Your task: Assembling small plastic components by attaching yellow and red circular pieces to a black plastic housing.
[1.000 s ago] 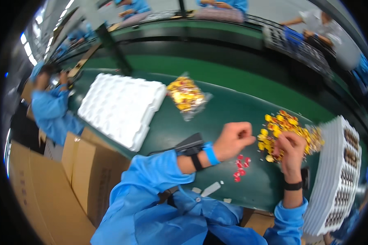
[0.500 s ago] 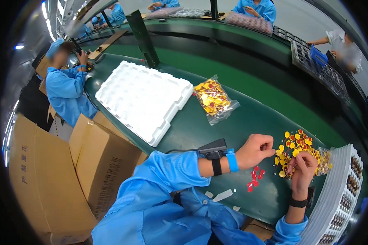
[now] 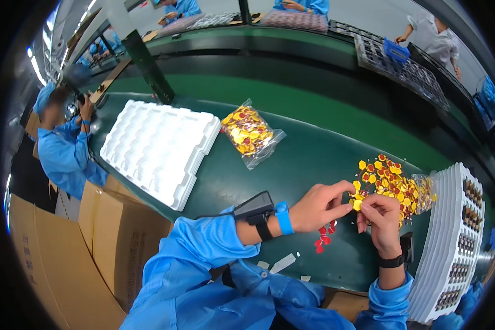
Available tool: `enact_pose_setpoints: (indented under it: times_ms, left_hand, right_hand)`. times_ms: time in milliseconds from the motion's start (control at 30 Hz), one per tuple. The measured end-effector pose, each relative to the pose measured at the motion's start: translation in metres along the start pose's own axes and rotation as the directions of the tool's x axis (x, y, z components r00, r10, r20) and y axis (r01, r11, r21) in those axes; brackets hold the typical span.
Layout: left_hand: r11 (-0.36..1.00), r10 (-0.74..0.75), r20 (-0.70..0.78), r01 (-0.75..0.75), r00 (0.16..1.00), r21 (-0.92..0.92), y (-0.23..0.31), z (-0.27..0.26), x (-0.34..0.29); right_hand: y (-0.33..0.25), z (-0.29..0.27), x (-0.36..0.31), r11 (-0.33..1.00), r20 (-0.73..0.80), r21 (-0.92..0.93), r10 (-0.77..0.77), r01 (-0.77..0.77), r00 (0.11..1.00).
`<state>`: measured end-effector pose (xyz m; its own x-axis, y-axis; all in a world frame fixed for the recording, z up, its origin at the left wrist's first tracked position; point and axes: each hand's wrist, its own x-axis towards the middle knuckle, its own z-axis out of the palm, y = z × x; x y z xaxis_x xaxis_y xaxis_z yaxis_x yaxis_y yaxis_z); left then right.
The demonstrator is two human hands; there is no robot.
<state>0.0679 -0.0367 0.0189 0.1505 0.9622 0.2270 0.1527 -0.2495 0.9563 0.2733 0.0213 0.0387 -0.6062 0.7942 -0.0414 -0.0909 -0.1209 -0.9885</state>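
Over the green table, my right hand [image 3: 384, 224] pinches a small yellow piece [image 3: 357, 204] between thumb and fingers. My left hand [image 3: 322, 208] faces it from the left, thumb and forefinger apart, with the thumb tip close to that piece; whether they touch I cannot tell. Just beyond both hands spreads a loose pile of yellow and dark red pieces [image 3: 393, 184], mostly roundish or hexagonal and flat. Several small red bits [image 3: 324, 240] lie below my left hand.
A clear bag of yellow and red pieces [image 3: 248, 135] lies mid-table, right of a white moulded tray [image 3: 158, 146]. At the right stand stacked white trays [image 3: 443, 242] holding metallic parts. Cardboard boxes [image 3: 124, 242] fill the lower left. A co-worker [image 3: 63, 143] sits at the far left.
My hands have come together over the pile's near edge. My left thumb and forefinger have parted, and a yellow piece now shows at my right fingertips. The whole view has shifted.
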Motion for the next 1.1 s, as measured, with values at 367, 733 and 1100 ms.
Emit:
enact_pose_setpoints:
  times_ms: [367, 733, 1100]
  left_hand:
    - [0.939, 0.093, -0.068, -0.065, 0.993, 0.338, 0.01, 0.006, -0.005]
    - [0.942, 0.139, -0.068, -0.11, 0.988, 0.318, 0.005, 0.019, 0.0]
    - [0.931, 0.16, -0.058, -0.131, 0.985, 0.341, 0.008, 0.018, -0.001]
  right_hand:
    - [0.004, 0.002, 0.009, 0.998, 0.099, -0.037, 0.049, -0.045, 0.994]
    - [0.006, -0.007, 0.003, 0.999, 0.135, 0.008, -0.036, 0.035, 0.99]
    - [0.009, -0.004, 0.007, 0.999, 0.156, 0.009, -0.046, 0.045, 0.987]
